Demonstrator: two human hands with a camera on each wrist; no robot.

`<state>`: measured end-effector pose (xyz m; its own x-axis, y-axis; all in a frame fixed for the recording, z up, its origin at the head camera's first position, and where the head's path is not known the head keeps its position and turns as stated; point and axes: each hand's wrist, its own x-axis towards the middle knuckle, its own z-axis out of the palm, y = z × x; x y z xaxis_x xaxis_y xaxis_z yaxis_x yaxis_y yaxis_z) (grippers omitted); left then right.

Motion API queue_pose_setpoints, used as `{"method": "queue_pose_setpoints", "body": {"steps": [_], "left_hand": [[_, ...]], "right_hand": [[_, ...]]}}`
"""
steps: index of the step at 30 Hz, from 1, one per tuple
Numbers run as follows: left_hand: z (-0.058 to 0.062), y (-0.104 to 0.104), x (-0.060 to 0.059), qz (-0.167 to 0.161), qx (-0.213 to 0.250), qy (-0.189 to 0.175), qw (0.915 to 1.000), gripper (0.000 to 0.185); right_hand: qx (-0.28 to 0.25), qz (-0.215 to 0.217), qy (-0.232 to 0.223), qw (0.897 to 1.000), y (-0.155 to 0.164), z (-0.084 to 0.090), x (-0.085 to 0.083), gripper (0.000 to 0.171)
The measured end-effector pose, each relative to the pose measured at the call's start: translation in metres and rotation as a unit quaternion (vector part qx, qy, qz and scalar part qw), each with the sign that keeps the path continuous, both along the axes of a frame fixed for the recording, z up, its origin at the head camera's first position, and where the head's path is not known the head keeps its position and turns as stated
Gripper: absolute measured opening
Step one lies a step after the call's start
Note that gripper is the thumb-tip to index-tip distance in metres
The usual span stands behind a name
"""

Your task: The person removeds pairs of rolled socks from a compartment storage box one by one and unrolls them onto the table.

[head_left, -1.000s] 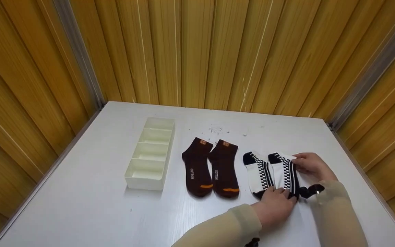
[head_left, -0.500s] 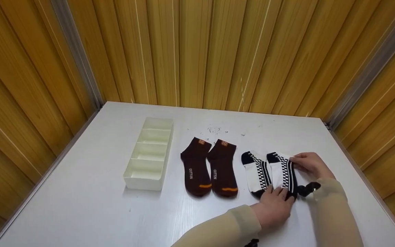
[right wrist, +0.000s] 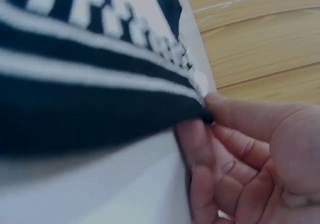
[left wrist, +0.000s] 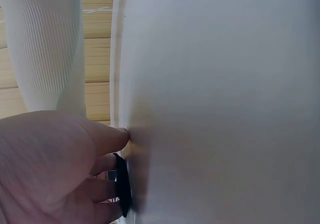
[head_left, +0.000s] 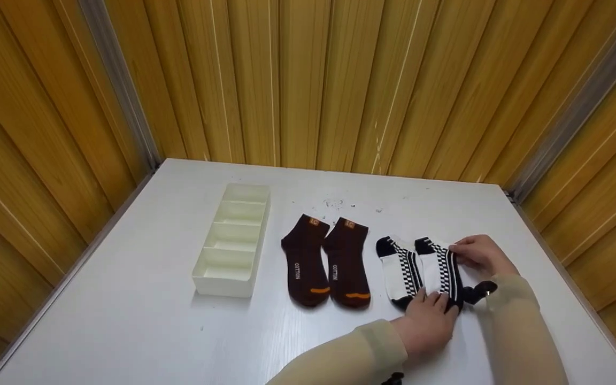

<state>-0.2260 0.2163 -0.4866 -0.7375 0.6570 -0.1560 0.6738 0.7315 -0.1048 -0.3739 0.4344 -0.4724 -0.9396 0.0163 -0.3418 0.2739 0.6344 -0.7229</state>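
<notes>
Two white low-cut socks lie side by side at the right of the table in the head view, patterned with black stripes and checks. My left hand (head_left: 426,323) rests on their black toe ends, fingers stretched forward over the left sock (head_left: 396,270) and the right sock (head_left: 432,270). Seen from the left wrist, those fingertips (left wrist: 111,189) meet a black toe edge (left wrist: 123,186), with the thumb beside it. My right hand (head_left: 484,254) pinches the outer edge of the right sock near its opening. The right wrist view shows thumb and finger on that dark corner (right wrist: 202,115).
Two dark brown ankle socks (head_left: 305,262) with orange toe marks lie flat, left of the white pair. Further left stands a cream divided box (head_left: 225,287) with several compartments. Wood-patterned walls (head_left: 308,80) close off the back and sides of the white table (head_left: 126,321).
The right hand's thumb and fingertips have shifted slightly left along the right sock's edge near its opening. The left hand stays on the toes, and the view has shifted slightly.
</notes>
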Motion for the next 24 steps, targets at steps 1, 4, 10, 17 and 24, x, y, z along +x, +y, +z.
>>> {"method": "queue_pose_setpoints", "body": {"steps": [1, 4, 10, 17, 24], "left_hand": [[0.000, -0.001, 0.000, -0.003, 0.001, 0.003, 1.0000, 0.049], [0.000, -0.002, 0.001, -0.010, 0.002, 0.007, 0.9999, 0.053], [0.003, -0.001, 0.002, 0.008, 0.009, 0.008, 0.9999, 0.065], [0.049, -0.048, -0.016, 0.092, 0.120, -0.076, 0.9856, 0.070], [0.110, -0.151, -0.089, 0.200, 0.210, -0.080, 0.9537, 0.076]], "right_hand": [[0.009, 0.002, -0.003, 1.000, 0.000, 0.001, 0.000, 0.036], [0.033, 0.003, -0.015, 0.999, 0.000, 0.003, -0.001, 0.034], [0.060, 0.009, -0.051, 0.997, 0.000, 0.011, -0.003, 0.045], [0.071, 0.020, -0.110, 0.991, 0.006, 0.044, -0.003, 0.088], [0.100, 0.036, -0.037, 0.994, -0.006, 0.086, -0.016, 0.110]]}}
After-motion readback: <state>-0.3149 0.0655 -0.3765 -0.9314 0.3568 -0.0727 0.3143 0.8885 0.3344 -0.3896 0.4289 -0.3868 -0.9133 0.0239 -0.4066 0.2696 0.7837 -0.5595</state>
